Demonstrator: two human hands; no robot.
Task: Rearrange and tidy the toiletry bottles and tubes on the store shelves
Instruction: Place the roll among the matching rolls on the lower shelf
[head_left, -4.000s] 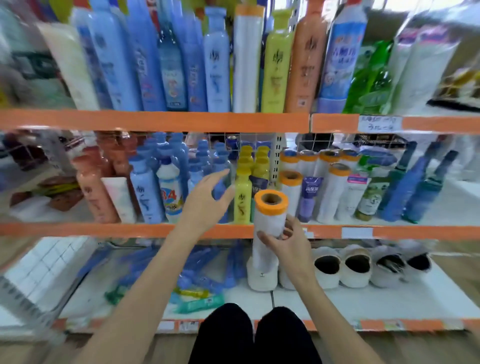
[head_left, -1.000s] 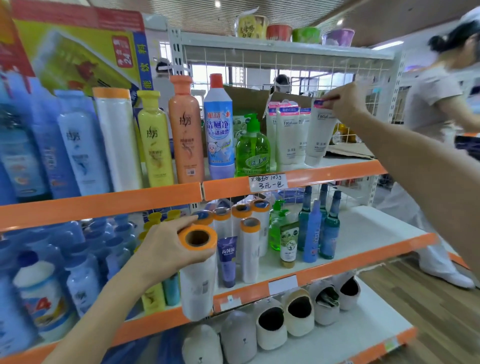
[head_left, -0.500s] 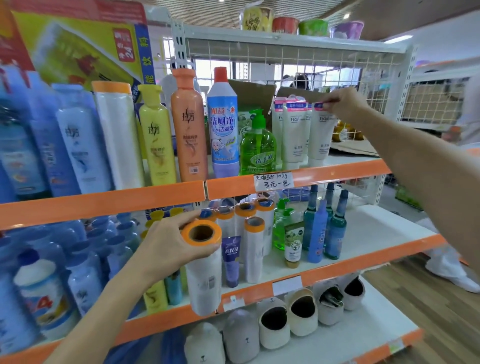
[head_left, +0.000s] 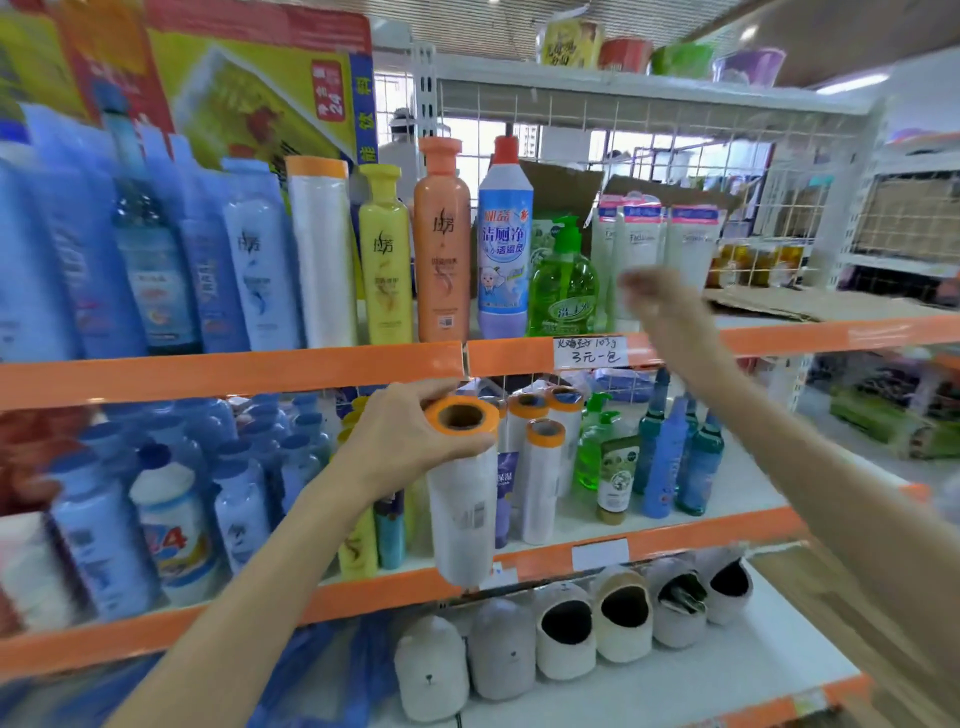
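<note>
My left hand grips a white roll with an orange end, held upright in front of the middle shelf's orange edge. My right hand is blurred in front of the upper shelf, just below the white facial tubes; it seems to hold nothing. Beside it stand a green pump bottle, a blue-and-white cleaner bottle, an orange bottle and a yellow bottle. More orange-capped rolls stand on the middle shelf behind the held roll.
Blue bottles crowd the left of both shelves. Teal and blue spray bottles stand to the right on the middle shelf. White slippers line the bottom shelf. Flattened cardboard lies on the upper shelf at the right.
My right hand has left the top of the white facial tubes and dropped down and left in front of them. My left hand keeps hold of the roll, raised slightly.
</note>
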